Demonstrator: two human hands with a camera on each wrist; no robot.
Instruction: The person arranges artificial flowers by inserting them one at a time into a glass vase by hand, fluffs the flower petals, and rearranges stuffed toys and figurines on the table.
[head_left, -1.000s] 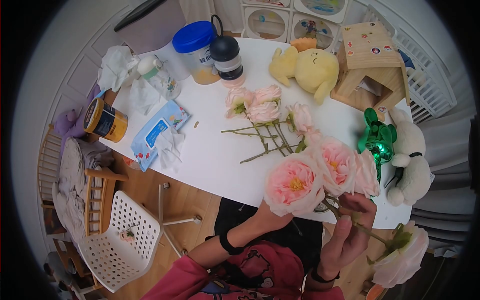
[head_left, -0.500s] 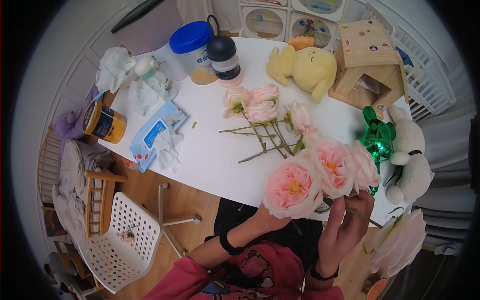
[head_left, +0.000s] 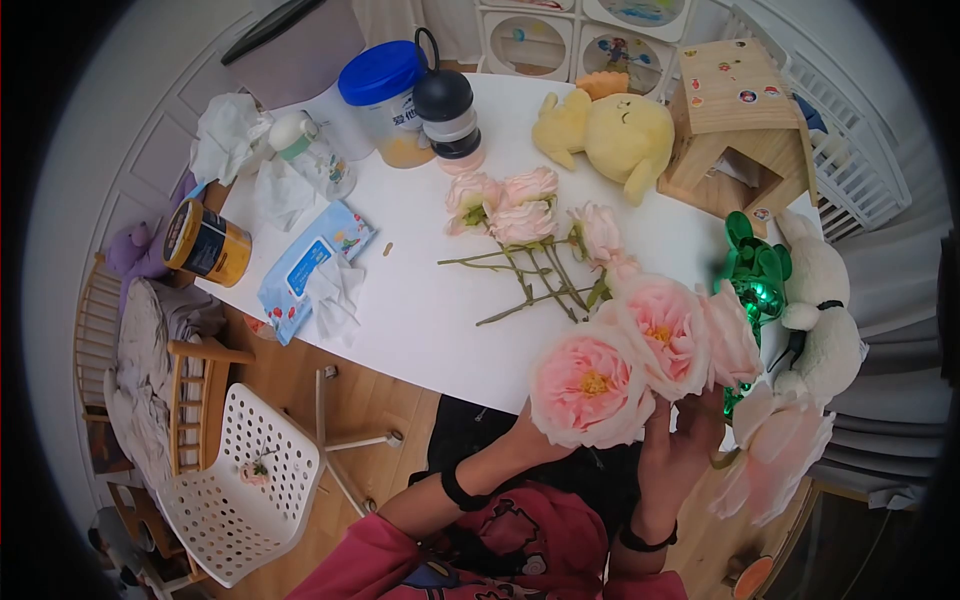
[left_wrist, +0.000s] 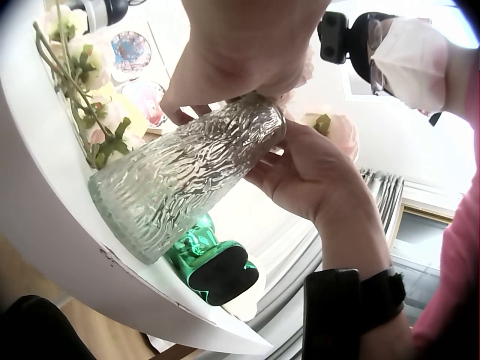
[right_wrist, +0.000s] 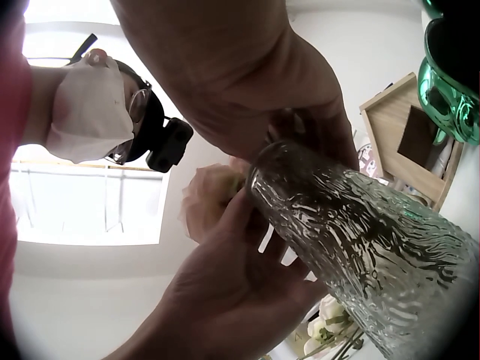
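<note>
At lower centre right of the head view: one ridged glass vase (left_wrist: 187, 172), near the front edge of the bench (head_left: 420, 340); its upper part is grasped by the left hand (right_wrist: 240, 283). Above its mouth, a cluster of full pink roses (head_left: 592, 382) is displayed. At the right hand (head_left: 680, 465), beside the vase mouth, one pale rose (head_left: 778, 455) is held out to the right, its stem apparently pinched, the contact partly hidden. At centre, several cut roses (head_left: 522, 224) are laid with stems crossed. At right, a shiny green figurine (head_left: 755, 295) and a white plush toy (head_left: 828, 320) are set side by side. At upper right, a yellow plush toy (head_left: 630, 148) is placed beside a wooden house (head_left: 735, 100). At left, a wipes packet (head_left: 345, 230) is laid.
</note>
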